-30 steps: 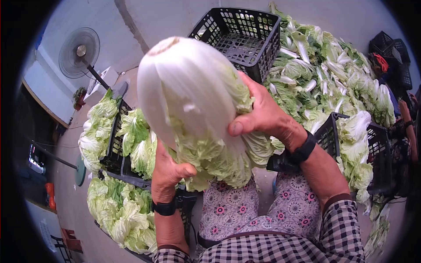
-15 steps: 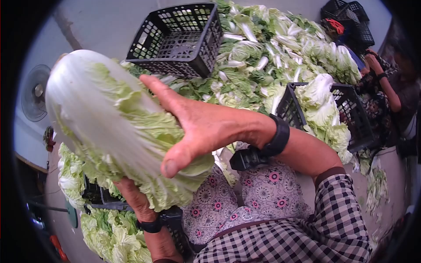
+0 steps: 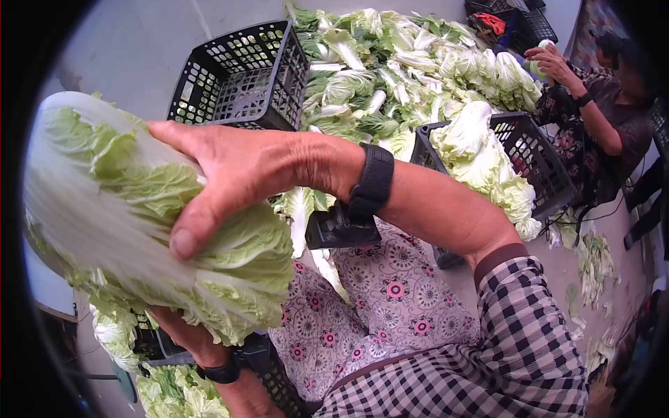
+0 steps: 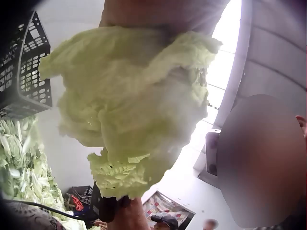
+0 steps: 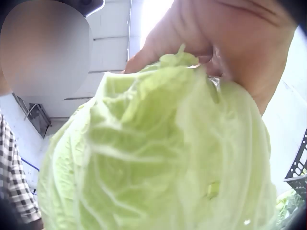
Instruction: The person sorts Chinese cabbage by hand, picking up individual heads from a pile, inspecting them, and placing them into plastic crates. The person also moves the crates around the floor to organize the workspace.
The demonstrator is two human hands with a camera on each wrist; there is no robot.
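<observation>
A large napa cabbage (image 3: 132, 209) is held up at the left of the head view, tilted, its white base toward the upper left and its frilly leaf tips toward the lap. Across its upper side my right hand (image 3: 230, 167) grips it, thumb and fingers spread round the leaves. From below, my left hand (image 3: 178, 327) supports it, the fingers mostly hidden behind the cabbage. Pale green leaves fill the left wrist view, with part of the left hand (image 4: 158, 14) above them. In the right wrist view, the right hand (image 5: 230, 43) curves over the cabbage's top.
A black plastic crate (image 3: 240, 83) stands behind the cabbage. Beside it lies a big heap of cabbage leaves (image 3: 390, 76). Another crate (image 3: 536, 164) holds cabbages at the right, near a seated person (image 3: 606, 111). More cabbages (image 3: 181, 390) sit at the lower left.
Both hands have carried the cabbage leftward and tipped it from base-up to slanting. The head view has turned right, showing more of the heap and the seated person.
</observation>
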